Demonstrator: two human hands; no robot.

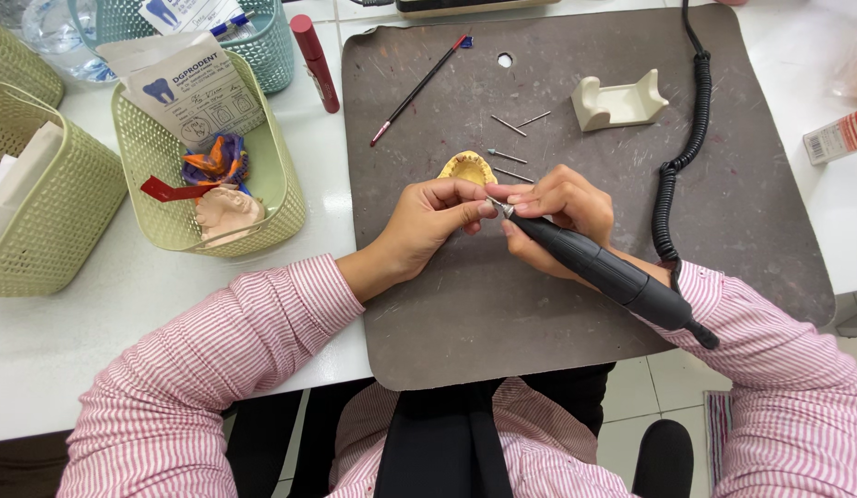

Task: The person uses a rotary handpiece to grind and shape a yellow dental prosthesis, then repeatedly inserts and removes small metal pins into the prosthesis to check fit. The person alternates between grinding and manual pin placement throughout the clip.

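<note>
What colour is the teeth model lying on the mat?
The teeth model is yellow, seen best in the head view, just beyond the left hand.

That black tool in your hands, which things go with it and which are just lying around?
In use: black handpiece, held by the right hand; left hand at its tip; yellow tooth model; loose burs.

Lying about: green baskets; red tube; cream holder; thin brush.

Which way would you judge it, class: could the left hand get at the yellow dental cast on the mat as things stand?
Probably yes: the left hand sits right beside the yellow dental cast, with only bare mat between, though its fingers are pinching the handpiece tip.
</note>
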